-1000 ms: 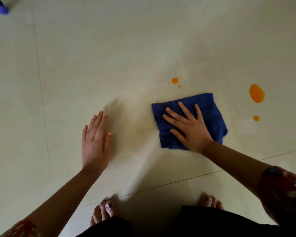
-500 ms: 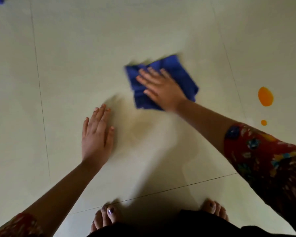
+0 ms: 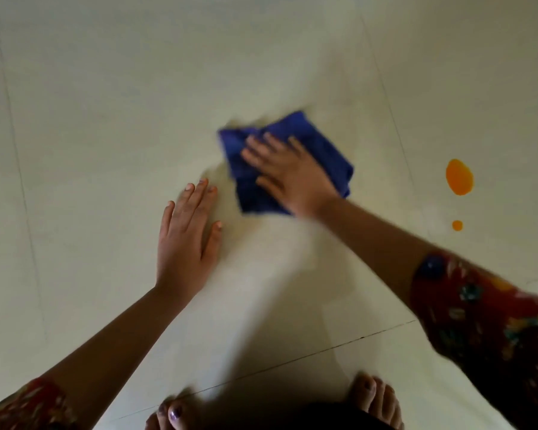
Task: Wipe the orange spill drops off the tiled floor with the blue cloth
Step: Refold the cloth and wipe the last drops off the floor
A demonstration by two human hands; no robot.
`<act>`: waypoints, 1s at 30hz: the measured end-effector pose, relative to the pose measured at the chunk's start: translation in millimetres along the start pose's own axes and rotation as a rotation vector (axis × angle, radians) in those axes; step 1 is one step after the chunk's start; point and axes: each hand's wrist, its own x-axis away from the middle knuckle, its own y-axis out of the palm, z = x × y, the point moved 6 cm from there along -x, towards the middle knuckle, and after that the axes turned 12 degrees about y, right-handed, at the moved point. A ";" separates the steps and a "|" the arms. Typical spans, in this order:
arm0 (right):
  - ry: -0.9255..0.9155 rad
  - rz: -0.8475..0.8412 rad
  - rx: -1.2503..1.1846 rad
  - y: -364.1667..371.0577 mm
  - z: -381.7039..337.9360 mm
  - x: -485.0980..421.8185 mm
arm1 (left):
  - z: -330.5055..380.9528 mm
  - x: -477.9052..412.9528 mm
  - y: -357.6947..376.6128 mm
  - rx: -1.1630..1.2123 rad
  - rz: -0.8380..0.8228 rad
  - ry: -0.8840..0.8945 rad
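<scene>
A pale cream glossy tiled floor (image 3: 106, 119) is filling the whole view, its large tiles meeting at thin dark grout lines (image 3: 323, 351). Soft, dim light is lying on the far tiles and giving them a faint sheen, while a broad dark shadow (image 3: 261, 383) is spreading over the near tiles.

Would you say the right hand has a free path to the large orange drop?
Probably yes: only bare floor lies between the blue cloth under the right hand and the large orange drop.
</scene>
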 end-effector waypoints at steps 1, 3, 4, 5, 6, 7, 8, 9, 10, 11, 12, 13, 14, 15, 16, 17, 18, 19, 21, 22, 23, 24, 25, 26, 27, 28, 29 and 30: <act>0.119 0.030 -0.010 -4.9 33.9 -5.2 | 2.0 -2.1 1.7 -0.010 -0.011 0.014; 0.394 0.119 -0.083 -12.7 90.1 18.7 | 6.7 -8.0 5.8 -0.023 -0.031 0.033; 0.536 0.162 -0.092 -14.0 105.7 41.5 | 9.2 -12.4 8.2 -0.022 -0.039 0.038; 0.670 0.177 -0.075 -12.7 108.1 66.1 | 11.9 -17.7 11.1 -0.017 -0.043 0.041; 0.760 0.168 -0.042 -8.2 95.9 89.8 | 15.0 -22.4 13.6 -0.011 -0.044 0.047; 0.758 0.142 -0.011 -3.4 70.7 106.5 | 17.7 -26.8 15.3 -0.006 -0.041 0.057; 0.659 0.112 -0.004 1.4 40.4 115.7 | 20.7 -32.3 17.7 -0.004 -0.041 0.066; 0.497 0.077 -0.018 4.4 10.5 116.0 | 22.4 -37.5 19.1 -0.010 -0.042 0.075; 0.327 0.054 -0.030 6.5 -8.9 108.5 | 24.6 -42.7 22.7 -0.022 -0.047 0.085; 0.184 0.031 -0.045 5.5 -17.8 91.9 | 24.9 -45.6 25.1 -0.034 -0.049 0.091; 0.083 0.023 -0.042 2.4 -16.8 69.2 | 24.5 -47.1 27.0 -0.040 -0.047 0.097; 0.034 0.019 -0.027 -0.6 -8.6 45.1 | 23.8 -47.1 28.0 -0.044 -0.044 0.105; 0.029 0.014 0.002 -3.2 4.5 22.2 | 23.3 -45.5 28.7 -0.052 -0.042 0.115; 0.081 -0.001 0.018 -5.0 24.8 4.7 | 24.2 -44.5 29.2 -0.069 -0.046 0.130; 0.160 -0.001 0.029 -7.0 48.4 -4.6 | 25.2 -42.5 29.2 -0.092 -0.053 0.143; 0.261 0.018 0.025 -9.5 72.5 -6.3 | 26.3 -41.6 28.6 -0.113 -0.059 0.150; 0.384 0.053 -0.005 -11.4 92.8 -0.3 | 26.8 -41.4 28.4 -0.129 -0.064 0.149; 0.523 0.093 -0.040 -12.5 105.8 11.8 | 26.6 -41.4 28.9 -0.139 -0.071 0.145; 0.753 0.126 -0.039 -8.8 98.5 50.7 | 26.4 -40.4 31.8 -0.155 -0.085 0.154; 0.753 0.119 -0.015 -5.0 78.8 71.0 | 26.3 -39.9 33.1 -0.162 -0.087 0.163; 0.648 0.083 -0.003 -0.5 51.3 87.4 | 25.9 -40.0 33.9 -0.170 -0.088 0.166; 0.473 0.031 -0.005 4.6 23.5 99.8 | 24.8 -38.8 34.4 -0.180 -0.090 0.163; 0.292 0.000 -0.012 6.6 5.5 104.0 | 24.4 -39.0 35.1 -0.189 -0.091 0.155; 0.157 -0.016 -0.028 5.7 0.2 96.8 | 23.6 -38.9 35.5 -0.192 -0.091 0.146; 0.082 -0.021 -0.033 2.6 6.0 78.8 | 23.4 -39.8 35.6 -0.192 -0.084 0.140; 0.056 -0.016 -0.024 -1.4 16.5 55.2 | 24.2 -40.0 35.4 -0.190 -0.077 0.142; 0.072 -0.007 -0.008 -5.1 31.2 28.3 | 24.9 -40.1 35.2 -0.189 -0.074 0.148; 0.131 -0.017 0.000 -9.3 49.1 4.1 | 26.1 -39.5 34.5 -0.191 -0.074 0.156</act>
